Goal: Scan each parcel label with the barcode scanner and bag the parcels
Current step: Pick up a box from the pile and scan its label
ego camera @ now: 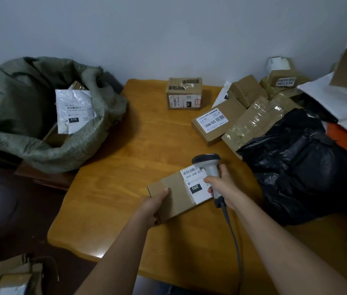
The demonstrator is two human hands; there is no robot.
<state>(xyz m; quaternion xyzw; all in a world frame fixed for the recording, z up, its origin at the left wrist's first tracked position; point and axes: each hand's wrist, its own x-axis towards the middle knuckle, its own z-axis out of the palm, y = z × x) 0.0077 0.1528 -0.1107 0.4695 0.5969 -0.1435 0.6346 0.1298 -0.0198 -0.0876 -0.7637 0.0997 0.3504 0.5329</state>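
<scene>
Surface (125,167): wood, plain grey wall behind | left hand (154,204) grips parcel (174,199) near edge | right hand (221,184) holds scanner (208,167) over label (196,186) | sack (29,128) far left of left hand

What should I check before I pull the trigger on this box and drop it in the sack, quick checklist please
1. Right hand grips the scanner: ok.
2. Left hand holds the box steady on the table: ok.
3. Label faces up, barcode uncovered: ok.
4. Scanner head over the barcode end: ok.
5. Scan registered: cannot tell.
6. Green sack mouth open, with room above the white mailer: ok.
</scene>
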